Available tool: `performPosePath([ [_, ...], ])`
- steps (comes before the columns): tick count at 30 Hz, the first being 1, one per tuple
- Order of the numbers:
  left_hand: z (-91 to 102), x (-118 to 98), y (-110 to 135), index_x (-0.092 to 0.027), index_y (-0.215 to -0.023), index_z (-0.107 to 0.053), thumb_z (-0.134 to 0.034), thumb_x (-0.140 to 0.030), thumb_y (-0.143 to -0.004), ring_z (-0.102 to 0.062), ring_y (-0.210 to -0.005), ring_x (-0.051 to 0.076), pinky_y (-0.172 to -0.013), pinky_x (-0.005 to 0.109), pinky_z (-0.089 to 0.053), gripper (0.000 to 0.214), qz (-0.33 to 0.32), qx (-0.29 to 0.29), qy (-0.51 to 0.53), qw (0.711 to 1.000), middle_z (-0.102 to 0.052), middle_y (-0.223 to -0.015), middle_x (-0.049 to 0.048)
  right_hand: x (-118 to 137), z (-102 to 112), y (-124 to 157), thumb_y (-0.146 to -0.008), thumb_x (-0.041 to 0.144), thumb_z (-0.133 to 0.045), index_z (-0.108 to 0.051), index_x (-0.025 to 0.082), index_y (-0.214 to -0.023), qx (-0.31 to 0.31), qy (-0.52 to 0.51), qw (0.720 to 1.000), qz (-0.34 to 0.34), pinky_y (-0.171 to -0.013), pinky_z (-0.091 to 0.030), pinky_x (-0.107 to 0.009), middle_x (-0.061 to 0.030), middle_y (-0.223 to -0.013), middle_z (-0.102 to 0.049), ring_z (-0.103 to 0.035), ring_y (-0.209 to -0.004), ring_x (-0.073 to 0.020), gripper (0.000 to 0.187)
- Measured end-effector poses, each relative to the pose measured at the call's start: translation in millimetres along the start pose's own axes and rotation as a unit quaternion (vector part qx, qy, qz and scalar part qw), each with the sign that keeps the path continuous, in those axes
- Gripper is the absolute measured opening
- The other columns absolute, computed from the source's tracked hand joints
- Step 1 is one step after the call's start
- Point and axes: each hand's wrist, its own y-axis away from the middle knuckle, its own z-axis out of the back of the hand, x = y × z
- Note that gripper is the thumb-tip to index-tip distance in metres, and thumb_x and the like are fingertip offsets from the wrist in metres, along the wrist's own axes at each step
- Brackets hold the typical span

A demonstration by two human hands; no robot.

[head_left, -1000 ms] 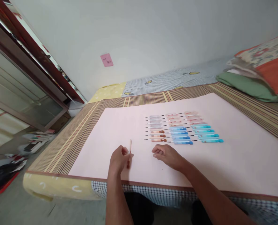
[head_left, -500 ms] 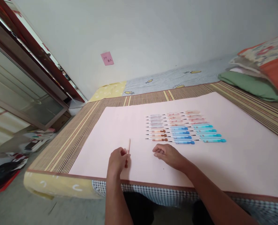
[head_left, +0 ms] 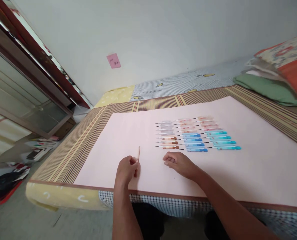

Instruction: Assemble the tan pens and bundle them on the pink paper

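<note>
A slim beige pen (head_left: 138, 154) with a brown end is pinched in my left hand (head_left: 127, 169), left of centre on the pale pink sheet (head_left: 103, 150). Its narrow end points away from me, and my fingers cover part of the barrel. My right hand (head_left: 176, 162) rests on the sheet with fingers loosely curled; nothing shows in them. Just beyond it lie several pens in three columns, each with a thin dark tip to the left. Among them are brown ones (head_left: 170, 142), blue ones (head_left: 194, 145), turquoise ones (head_left: 224, 142), grey ones (head_left: 166, 127) and pinkish ones (head_left: 208, 124).
Beneath the sheet is a striped mat (head_left: 63, 150) on a bed with checked and yellow cloth. Folded fabrics and a green cushion (head_left: 267, 88) lie at the far right. A pink note (head_left: 113, 61) is on the wall. Left stands a glass-panelled door (head_left: 25, 90).
The view has shifted very slightly. Both hands keep their places, the left still on the pen, and the pens lie as before.
</note>
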Motion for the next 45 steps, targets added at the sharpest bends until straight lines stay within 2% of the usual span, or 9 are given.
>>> performPosePath([
  [7,2.3,7.9,-3.6,-0.022,-0.06,-0.051,-0.064,-0.011,-0.072,-0.051,-0.037,0.012,-0.042,0.024,-0.039,0.02,-0.018,0.022,-0.005,1.0,-0.057,-0.047,-0.0037,3.6,0.7,1.4,-0.084,0.03,-0.061,-0.068,0.022,-0.085,-0.001,-0.003,1.0,0.002,-0.068,-0.047,-0.031,-0.0014,-0.078,-0.071,-0.065,-0.073,-0.0189,0.01],
  [18,-4.2,7.4,-4.8,-0.023,-0.062,-0.051,-0.076,-0.03,-0.076,-0.05,-0.035,0.012,-0.043,0.024,-0.035,0.029,0.007,-0.004,-0.003,1.0,-0.056,-0.045,-0.0035,3.7,-0.7,0.0,-0.086,0.03,-0.06,-0.068,0.022,-0.087,0.002,0.005,1.0,0.001,-0.069,-0.047,-0.031,-0.0018,-0.078,-0.07,-0.065,-0.074,-0.0188,0.011],
  [30,-3.2,5.3,-3.4,-0.023,-0.07,-0.056,-0.07,-0.019,-0.075,-0.054,-0.043,0.014,-0.05,0.025,-0.039,0.016,0.025,-0.012,-0.135,0.99,-0.057,-0.047,-0.0045,4.6,0.9,0.7,-0.086,0.03,-0.06,-0.068,0.021,-0.088,0.004,0.012,1.0,0.0,-0.068,-0.047,-0.03,-0.0016,-0.079,-0.07,-0.065,-0.073,-0.0179,0.012],
  [37,-4.1,8.2,-1.7,-0.023,-0.066,-0.056,-0.071,-0.019,-0.071,-0.054,-0.041,0.014,-0.049,0.026,-0.038,0.016,0.017,0.014,-0.108,0.994,-0.058,-0.048,-0.0042,2.6,-0.1,-0.9,-0.086,0.03,-0.06,-0.068,0.022,-0.088,0.003,0.01,1.0,0.0,-0.067,-0.047,-0.03,-0.0017,-0.078,-0.07,-0.065,-0.073,-0.0182,0.012],
  [45,-6.2,5.5,-0.9,-0.022,-0.063,-0.056,-0.07,-0.023,-0.075,-0.053,-0.038,0.014,-0.047,0.026,-0.037,0.019,0.023,0.015,-0.079,0.997,-0.059,-0.047,-0.0022,-0.1,-1.2,-0.7,-0.086,0.03,-0.06,-0.068,0.022,-0.088,0.0,0.011,1.0,0.007,-0.068,-0.047,-0.029,-0.0016,-0.079,-0.071,-0.065,-0.074,-0.0179,0.011],
])
